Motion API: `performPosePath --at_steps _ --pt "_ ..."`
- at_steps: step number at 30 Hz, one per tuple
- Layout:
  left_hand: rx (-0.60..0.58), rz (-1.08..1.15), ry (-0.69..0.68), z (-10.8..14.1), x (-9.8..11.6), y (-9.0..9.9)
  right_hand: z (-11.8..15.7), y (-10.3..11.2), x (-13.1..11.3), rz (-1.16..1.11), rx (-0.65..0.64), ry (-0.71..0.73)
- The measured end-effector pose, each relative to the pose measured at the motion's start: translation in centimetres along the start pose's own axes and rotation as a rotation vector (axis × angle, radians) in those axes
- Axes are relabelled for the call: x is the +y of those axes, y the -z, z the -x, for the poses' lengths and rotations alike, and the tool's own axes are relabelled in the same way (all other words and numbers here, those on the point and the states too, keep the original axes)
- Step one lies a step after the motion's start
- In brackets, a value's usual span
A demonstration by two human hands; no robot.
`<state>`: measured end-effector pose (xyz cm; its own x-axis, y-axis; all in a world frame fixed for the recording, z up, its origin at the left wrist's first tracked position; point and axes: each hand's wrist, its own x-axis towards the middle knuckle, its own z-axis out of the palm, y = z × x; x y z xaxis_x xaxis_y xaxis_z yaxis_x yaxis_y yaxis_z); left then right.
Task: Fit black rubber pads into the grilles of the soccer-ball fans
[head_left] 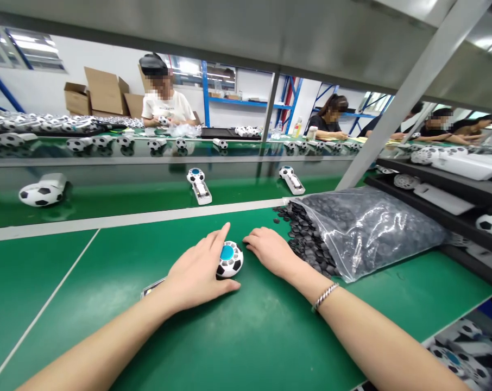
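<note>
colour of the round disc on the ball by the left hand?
Bright blue disc; best in the head view.

Open bench (250, 342) lies between the forearms and leftward past the left hand's fingers (222, 237), while the gap to the right hand's fingers (254, 239) is narrow, with a football-patterned unit (232, 266) at its left edge. Rightward, black pieces (307, 236), a clear bag (392, 222), stacked trays (461, 185) and a slanted post (404, 100) obstruct passage. Ahead, room remains between two units (200, 187) (292, 180) beneath the overhead panel (229, 35).
</note>
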<state>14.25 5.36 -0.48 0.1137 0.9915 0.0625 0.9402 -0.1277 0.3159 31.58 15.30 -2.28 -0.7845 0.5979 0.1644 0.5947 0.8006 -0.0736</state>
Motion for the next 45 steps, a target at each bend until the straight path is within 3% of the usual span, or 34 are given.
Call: performPosePath --at_steps 11,17,23,30,35,39,45 --pt "-0.050 0.299 0.066 -0.3 -1.3 1.1 0.9 -0.4 1.3 -0.065 0.081 -0.052" --pt "-0.358 0.223 0.147 0.2 -3.0 3.4 1.1 0.0 1.4 -0.245 0.269 -0.022" --pt "-0.001 -0.141 0.136 0.6 -1.2 3.1 1.2 0.2 1.0 -0.403 0.370 0.039" --pt "-0.088 0.179 0.008 0.5 -0.9 2.0 1.7 1.3 -0.8 -0.552 0.488 0.149" --pt "-0.044 0.213 0.049 0.2 -1.5 0.9 2.4 1.6 -1.9 -0.577 0.431 0.291" --pt "-0.061 0.257 0.061 0.0 -1.7 0.3 2.6 1.5 -2.6 -0.460 0.335 0.428" --pt "-0.034 0.261 0.073 0.1 -1.4 0.0 2.5 1.1 -3.5 -0.331 0.306 0.436"
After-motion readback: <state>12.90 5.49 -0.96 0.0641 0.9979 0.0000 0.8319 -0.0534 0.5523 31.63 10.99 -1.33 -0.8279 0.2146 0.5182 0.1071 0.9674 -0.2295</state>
